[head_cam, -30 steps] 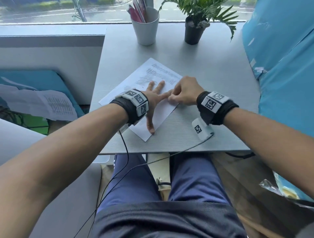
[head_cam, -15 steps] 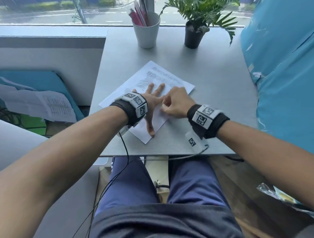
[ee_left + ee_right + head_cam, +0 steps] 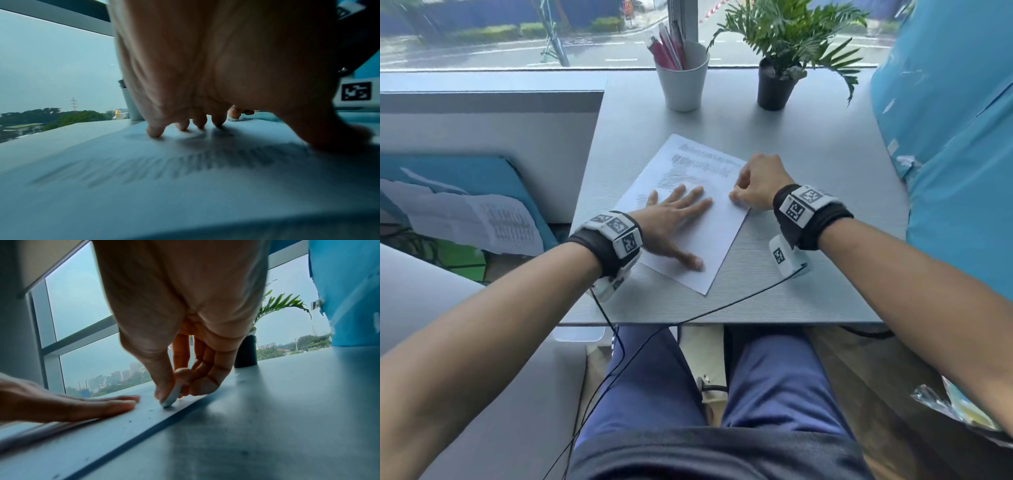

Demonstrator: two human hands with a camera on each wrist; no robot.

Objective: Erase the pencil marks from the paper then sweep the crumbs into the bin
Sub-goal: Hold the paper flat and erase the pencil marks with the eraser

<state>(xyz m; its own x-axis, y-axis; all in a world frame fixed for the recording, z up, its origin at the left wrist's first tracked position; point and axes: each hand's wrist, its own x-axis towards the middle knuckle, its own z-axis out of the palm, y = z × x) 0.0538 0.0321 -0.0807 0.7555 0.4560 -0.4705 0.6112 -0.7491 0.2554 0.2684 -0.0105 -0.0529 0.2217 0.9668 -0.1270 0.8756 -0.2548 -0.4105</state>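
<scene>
A white printed sheet of paper lies askew on the grey table. My left hand lies flat on it with fingers spread, pressing it down; its fingertips touch the sheet in the left wrist view. My right hand is at the paper's right edge and pinches a small white eraser between thumb and fingers, its tip on the sheet. Small dark crumbs dot the paper near the eraser. No bin is in view.
A white cup of pens and a potted plant stand at the table's far edge by the window. A blue cover rises along the right side. Loose papers lie on a blue surface to the left.
My right hand with the eraser has moved right along the paper, away from the left fingers toward the sheet's right edge. The left hand stays flat on the paper.
</scene>
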